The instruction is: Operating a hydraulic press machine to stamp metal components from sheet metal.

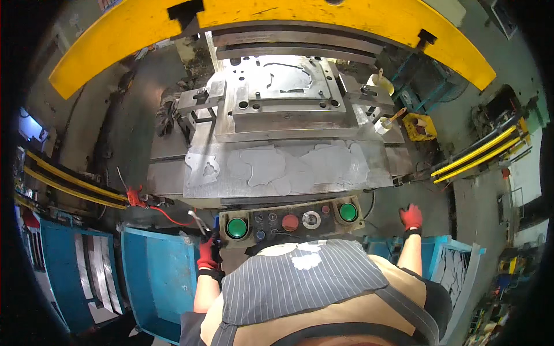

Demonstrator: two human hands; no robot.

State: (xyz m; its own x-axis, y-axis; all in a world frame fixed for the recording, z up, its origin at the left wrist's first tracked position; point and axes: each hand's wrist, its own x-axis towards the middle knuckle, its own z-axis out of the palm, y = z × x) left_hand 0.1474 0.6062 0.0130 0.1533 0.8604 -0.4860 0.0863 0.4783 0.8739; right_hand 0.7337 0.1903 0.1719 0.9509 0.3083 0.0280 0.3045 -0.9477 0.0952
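My left hand, in a red glove, is closed around the dark handle of a hand tool with a pale metal end; its exact kind is unclear. It is just left of the control panel. My right hand, also red-gloved, is held out right of the panel with fingers apart and nothing in it. Ahead is a press die with a flat cut-out shape on top. Several flat grey metal sheet pieces lie on the press table before the die.
Large green buttons flank a red button. A yellow press beam arches overhead. Blue bins stand left; another blue bin is at right. Yellow guard bars flank the table. A red hose lies near my left hand.
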